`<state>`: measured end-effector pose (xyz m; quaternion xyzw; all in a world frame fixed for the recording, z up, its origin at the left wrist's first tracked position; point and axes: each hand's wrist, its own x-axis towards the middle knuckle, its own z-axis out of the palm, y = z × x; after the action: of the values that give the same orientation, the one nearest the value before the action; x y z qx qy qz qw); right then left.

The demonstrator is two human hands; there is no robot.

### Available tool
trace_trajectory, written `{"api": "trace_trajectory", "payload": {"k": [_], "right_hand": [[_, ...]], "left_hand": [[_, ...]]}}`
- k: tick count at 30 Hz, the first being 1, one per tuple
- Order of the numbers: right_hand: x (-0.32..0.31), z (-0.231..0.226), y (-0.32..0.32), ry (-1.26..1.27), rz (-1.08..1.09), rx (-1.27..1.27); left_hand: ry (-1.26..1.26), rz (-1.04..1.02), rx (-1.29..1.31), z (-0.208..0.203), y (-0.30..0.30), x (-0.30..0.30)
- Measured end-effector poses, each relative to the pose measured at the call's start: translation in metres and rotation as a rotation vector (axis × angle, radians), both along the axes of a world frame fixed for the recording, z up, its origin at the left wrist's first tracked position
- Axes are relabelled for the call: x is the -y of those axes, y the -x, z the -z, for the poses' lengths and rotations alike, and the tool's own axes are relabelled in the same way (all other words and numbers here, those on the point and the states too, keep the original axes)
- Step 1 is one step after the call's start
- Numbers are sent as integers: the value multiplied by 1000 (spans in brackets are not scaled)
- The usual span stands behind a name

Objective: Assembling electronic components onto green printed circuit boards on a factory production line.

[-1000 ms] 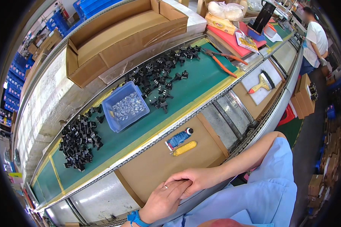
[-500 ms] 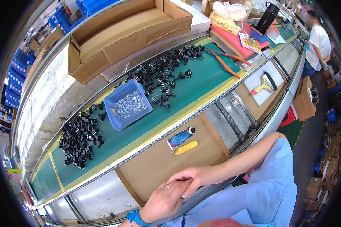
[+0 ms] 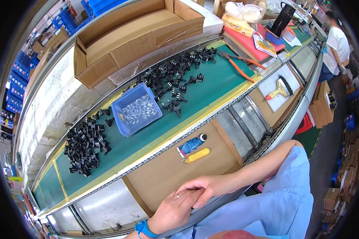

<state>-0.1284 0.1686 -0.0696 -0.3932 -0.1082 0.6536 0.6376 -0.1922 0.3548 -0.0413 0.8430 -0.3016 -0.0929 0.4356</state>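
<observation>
My hands rest one on the other at the tray's near edge. My left hand [image 3: 172, 210], with a ring and a blue wristband [image 3: 143, 228], has its fingers extended and holds no object. Folded over those fingers is my right hand [image 3: 211, 186], its thumb on one side; its fingertips are partly hidden. Just beyond the hands, a small bottle with a dark cap and blue wrap [image 3: 192, 145] and a yellow-handled tool [image 3: 197, 155] lie on the brown cardboard tray [image 3: 155, 175].
On the green belt [image 3: 147, 139] sit a blue bin [image 3: 136, 127] of small clear pieces, heaps of black switch-like parts [image 3: 83, 147] and orange-handled pliers [image 3: 239, 67]. A brush [image 3: 279, 89] lies farther right. Behind is an open cardboard box [image 3: 135, 44]. A person [image 3: 336, 47] stands far right.
The whole view has shifted very slightly. Both hands keep the same folded position, and nothing on the bench has been moved.
</observation>
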Motion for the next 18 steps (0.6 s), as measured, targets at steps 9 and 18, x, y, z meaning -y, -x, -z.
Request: {"api": "trace_trajectory", "payload": {"k": [9, 18], "right_hand": [[0, -2, -1, 11, -10, -17], [1, 0, -4, 12, -83, -5]], "left_hand": [[1, 7, 2, 1, 0, -1], [-15, 22, 17, 5, 1, -2]]}}
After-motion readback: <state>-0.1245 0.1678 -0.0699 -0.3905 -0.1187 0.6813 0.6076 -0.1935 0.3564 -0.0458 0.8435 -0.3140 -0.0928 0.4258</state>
